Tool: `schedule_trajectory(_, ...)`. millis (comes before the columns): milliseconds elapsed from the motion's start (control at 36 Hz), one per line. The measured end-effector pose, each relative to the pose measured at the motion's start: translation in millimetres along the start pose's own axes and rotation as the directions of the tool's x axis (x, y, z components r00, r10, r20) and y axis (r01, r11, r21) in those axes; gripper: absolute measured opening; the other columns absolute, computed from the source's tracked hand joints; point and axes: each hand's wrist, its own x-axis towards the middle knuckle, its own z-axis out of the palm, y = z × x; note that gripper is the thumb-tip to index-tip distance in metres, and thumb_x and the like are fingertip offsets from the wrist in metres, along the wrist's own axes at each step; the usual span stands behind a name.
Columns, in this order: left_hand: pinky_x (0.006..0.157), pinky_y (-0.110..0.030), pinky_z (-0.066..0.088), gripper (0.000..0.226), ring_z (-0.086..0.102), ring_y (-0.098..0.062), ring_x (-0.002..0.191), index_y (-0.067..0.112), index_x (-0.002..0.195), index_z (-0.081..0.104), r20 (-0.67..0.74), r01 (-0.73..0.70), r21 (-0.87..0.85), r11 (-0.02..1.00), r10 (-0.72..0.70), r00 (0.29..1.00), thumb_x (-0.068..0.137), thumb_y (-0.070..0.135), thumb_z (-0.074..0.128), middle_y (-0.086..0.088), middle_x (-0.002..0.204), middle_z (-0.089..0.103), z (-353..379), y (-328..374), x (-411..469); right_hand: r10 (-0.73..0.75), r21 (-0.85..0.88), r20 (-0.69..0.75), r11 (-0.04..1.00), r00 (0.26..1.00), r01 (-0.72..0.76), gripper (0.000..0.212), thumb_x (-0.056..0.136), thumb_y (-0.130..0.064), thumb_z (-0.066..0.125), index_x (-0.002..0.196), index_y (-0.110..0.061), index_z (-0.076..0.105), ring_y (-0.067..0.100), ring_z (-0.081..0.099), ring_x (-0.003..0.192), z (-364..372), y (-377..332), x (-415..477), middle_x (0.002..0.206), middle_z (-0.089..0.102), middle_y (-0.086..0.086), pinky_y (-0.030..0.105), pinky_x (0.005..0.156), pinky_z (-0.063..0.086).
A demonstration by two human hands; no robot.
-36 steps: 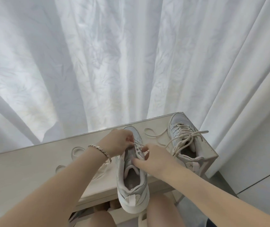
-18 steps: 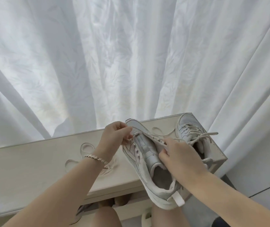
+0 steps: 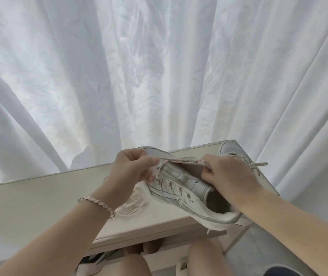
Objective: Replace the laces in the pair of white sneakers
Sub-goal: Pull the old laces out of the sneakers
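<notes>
A white sneaker (image 3: 181, 193) is lifted off the table and tipped onto its side, its opening toward the lower right. My left hand (image 3: 133, 168) pinches the lace at the toe end of the eyelets. My right hand (image 3: 228, 174) grips the shoe's upper edge by the tongue and pinches the same cream lace (image 3: 181, 160), which runs taut between both hands. The second white sneaker (image 3: 232, 151) stands on the table's far right corner, partly hidden behind my right hand, with loose laces (image 3: 258, 164) hanging off it.
The pale wooden table (image 3: 39, 204) runs left from the shoes, and a coil of loose lace (image 3: 133, 204) lies on it under the lifted sneaker. A white curtain (image 3: 159, 66) hangs close behind. My knees (image 3: 203, 253) and another shoe (image 3: 91, 263) show below the table edge.
The sneaker was lying flat on the table. Both hands have lifted it and turned it onto its side, and the lace is now pulled straight between them.
</notes>
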Motion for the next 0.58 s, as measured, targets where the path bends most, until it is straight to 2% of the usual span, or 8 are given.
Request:
schedule_trajectory(83,0.047,-0.018,0.025,0.044,0.027,-0.007,0.042,0.014,0.053,0.038,0.176,-0.12,0.696,0.708,-0.007,0.984,0.079,0.028,0.071,0.007,0.046,0.028,2.8,7.3,-3.0,0.002,-0.073,0.092,0.997,0.996,0.005,0.006,0.091,-0.02,0.042,0.085,-0.019,0.04,0.029,0.051,0.075,8.4,-5.4,2.8,0.077,0.056,0.005,0.03,0.06,0.027)
schedule_trajectory(139,0.044,-0.016,0.021,0.045,0.023,-0.007,0.042,0.012,0.055,0.041,0.22,-0.129,0.724,0.677,-0.05,0.974,0.08,0.037,0.069,0.006,0.047,0.027,6.9,12.7,-6.3,-0.006,-0.107,0.113,0.994,0.994,0.018,0.005,0.091,-0.022,0.042,0.087,-0.019,0.042,0.029,0.053,0.077,11.1,-7.3,3.6,0.084,0.062,0.005,0.03,0.059,0.027)
schedule_trajectory(250,0.038,-0.018,0.024,0.045,0.017,-0.01,0.039,0.02,0.043,0.033,-0.038,0.142,-0.034,0.989,-0.143,0.989,0.076,0.02,0.065,0.006,0.044,0.02,-2.6,18.8,-3.0,0.003,-0.052,0.07,0.999,0.998,0.001,0.014,0.09,-0.019,0.043,0.077,-0.018,0.038,0.022,0.043,0.063,1.5,-3.9,4.9,0.065,0.047,-0.001,0.032,0.054,0.025)
schedule_trajectory(306,0.039,-0.019,0.028,0.048,0.016,-0.011,0.037,0.023,0.042,0.029,-0.213,0.089,-0.463,0.882,-0.208,0.955,0.079,0.014,0.059,0.005,0.043,0.018,-17.4,14.7,0.9,0.042,0.02,0.048,0.999,0.998,-0.043,0.023,0.085,-0.015,0.047,0.066,-0.019,0.034,0.022,0.037,0.057,-2.9,-0.6,8.4,0.056,0.038,-0.004,0.032,0.052,0.024)
schedule_trajectory(361,0.042,-0.02,0.03,0.05,0.019,-0.012,0.037,0.022,0.042,0.029,-0.261,0.055,-0.572,0.819,-0.244,0.934,0.086,0.015,0.052,0.003,0.043,0.021,-25.8,11.4,2.2,0.075,0.041,0.062,0.996,0.995,-0.078,0.023,0.084,-0.015,0.049,0.065,-0.018,0.036,0.023,0.036,0.057,-4.1,2.1,10.2,0.055,0.035,-0.004,0.031,0.052,0.025)
schedule_trajectory(444,0.043,-0.022,0.026,0.053,0.021,-0.013,0.037,0.019,0.037,0.036,-0.142,0.131,0.09,0.987,-0.118,0.983,0.083,0.03,0.059,0.0,0.042,0.027,-28.6,5.6,-0.8,0.028,-0.073,0.102,0.997,0.994,-0.021,0.013,0.088,-0.019,0.046,0.077,-0.019,0.04,0.023,0.04,0.062,-0.5,1.4,9.2,0.057,0.033,-0.005,0.032,0.056,0.026)
schedule_trajectory(500,0.043,-0.018,0.026,0.05,0.025,-0.011,0.04,0.013,0.044,0.045,-0.005,0.045,0.592,0.805,-0.053,0.999,0.082,0.038,0.067,0.0,0.044,0.032,-27.2,1.4,-4.2,0.01,-0.112,0.121,0.994,0.993,0.003,0.013,0.09,-0.02,0.045,0.08,-0.022,0.037,0.025,0.042,0.069,1.0,1.1,8.9,0.058,0.032,-0.004,0.032,0.056,0.026)
schedule_trajectory(583,0.044,-0.017,0.025,0.05,0.022,-0.009,0.042,0.016,0.052,0.03,-0.092,0.065,0.5,0.864,-0.022,0.995,0.081,0.015,0.07,0.007,0.046,0.023,-28.7,1.1,-2.0,0.046,-0.113,0.139,0.993,0.989,-0.03,0.016,0.089,-0.019,0.046,0.075,-0.019,0.038,0.025,0.041,0.069,0.9,3.6,9.4,0.058,0.033,-0.004,0.032,0.058,0.026)
